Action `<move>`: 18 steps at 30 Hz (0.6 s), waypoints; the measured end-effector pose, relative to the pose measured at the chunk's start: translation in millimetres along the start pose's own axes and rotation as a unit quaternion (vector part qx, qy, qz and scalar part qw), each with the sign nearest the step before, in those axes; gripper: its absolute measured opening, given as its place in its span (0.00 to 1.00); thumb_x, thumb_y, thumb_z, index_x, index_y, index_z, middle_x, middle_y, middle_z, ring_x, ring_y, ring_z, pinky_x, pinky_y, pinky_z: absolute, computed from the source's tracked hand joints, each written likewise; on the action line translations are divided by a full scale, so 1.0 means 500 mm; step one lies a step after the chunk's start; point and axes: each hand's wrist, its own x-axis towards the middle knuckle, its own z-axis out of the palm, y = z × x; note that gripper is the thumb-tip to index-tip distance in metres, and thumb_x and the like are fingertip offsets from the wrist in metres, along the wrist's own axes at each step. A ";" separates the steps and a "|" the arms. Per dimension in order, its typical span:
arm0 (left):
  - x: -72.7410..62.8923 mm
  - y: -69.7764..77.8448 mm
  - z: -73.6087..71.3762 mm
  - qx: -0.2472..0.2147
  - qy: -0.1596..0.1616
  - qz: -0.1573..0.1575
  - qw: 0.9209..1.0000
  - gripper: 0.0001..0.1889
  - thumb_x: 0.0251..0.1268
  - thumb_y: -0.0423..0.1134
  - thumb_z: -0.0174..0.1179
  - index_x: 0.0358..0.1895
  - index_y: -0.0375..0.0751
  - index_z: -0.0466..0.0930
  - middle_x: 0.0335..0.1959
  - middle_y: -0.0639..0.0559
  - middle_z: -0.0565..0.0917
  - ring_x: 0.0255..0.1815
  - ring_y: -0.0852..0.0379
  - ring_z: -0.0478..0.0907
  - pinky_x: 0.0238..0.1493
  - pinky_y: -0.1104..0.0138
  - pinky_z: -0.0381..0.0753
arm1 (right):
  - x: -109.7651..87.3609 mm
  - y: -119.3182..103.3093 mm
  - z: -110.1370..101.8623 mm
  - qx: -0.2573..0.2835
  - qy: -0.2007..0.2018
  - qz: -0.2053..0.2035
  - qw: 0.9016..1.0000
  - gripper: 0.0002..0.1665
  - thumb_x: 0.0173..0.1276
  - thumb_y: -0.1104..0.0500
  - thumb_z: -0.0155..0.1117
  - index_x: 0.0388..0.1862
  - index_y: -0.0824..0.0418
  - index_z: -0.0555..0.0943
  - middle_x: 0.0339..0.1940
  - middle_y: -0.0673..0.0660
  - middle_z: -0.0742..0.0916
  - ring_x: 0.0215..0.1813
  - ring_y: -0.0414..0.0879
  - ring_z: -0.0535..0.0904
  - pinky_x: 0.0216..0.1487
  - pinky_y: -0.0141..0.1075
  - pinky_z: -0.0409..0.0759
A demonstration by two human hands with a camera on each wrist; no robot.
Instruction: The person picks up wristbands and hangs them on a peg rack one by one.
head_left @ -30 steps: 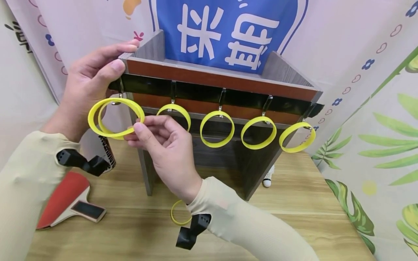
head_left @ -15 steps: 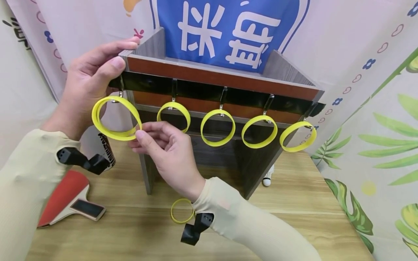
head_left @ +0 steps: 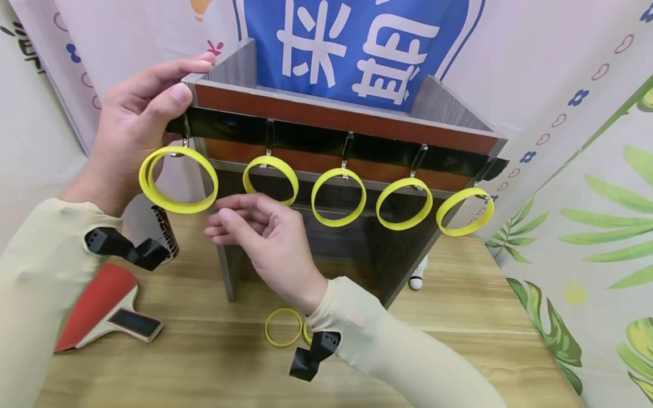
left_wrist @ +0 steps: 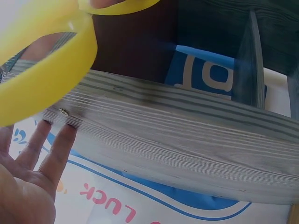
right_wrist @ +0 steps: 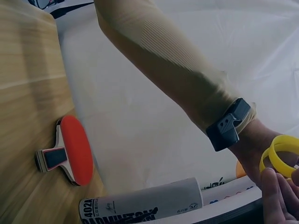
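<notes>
In the head view, my left hand (head_left: 135, 113) rests on the upper left corner of a grey wooden shelf (head_left: 232, 272), thumb at the front. The left wrist view shows its straight fingers (left_wrist: 58, 151) touching the outer side panel. Two overlapping yellow rings (head_left: 176, 209) hang from the leftmost hook (head_left: 186, 144) of a black strip (head_left: 306, 133). Just right of them, my right hand (head_left: 272, 243) stands with loosely bent fingers and nothing between thumb and forefinger. Single yellow rings hang along the other hooks, among them a middle ring (head_left: 339, 222).
Below the shelf, a yellow ring (head_left: 283, 344) lies on the wooden table (head_left: 204, 362) beside another, partly hidden ring (head_left: 308, 334). At left are a red table tennis bat (head_left: 104, 297) and a badminton tube (right_wrist: 145, 200). A shuttlecock (head_left: 416, 277) lies behind the shelf's right leg.
My right hand has let go of the rings at the left hook and moved slightly right and down. The rings have swung closer together. My left hand keeps its place on the shelf corner.
</notes>
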 end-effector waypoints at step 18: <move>-0.003 0.000 0.011 -0.029 0.002 0.017 0.999 0.20 0.72 0.32 0.59 0.64 0.30 0.82 0.70 0.44 0.82 0.79 0.49 0.66 0.53 0.76 0.85 | -0.074 0.028 -0.088 -0.044 -0.068 0.026 0.996 0.10 0.76 0.71 0.60 0.49 0.79 0.81 0.44 0.79 0.88 0.41 0.49 0.92 0.47 0.45 0.93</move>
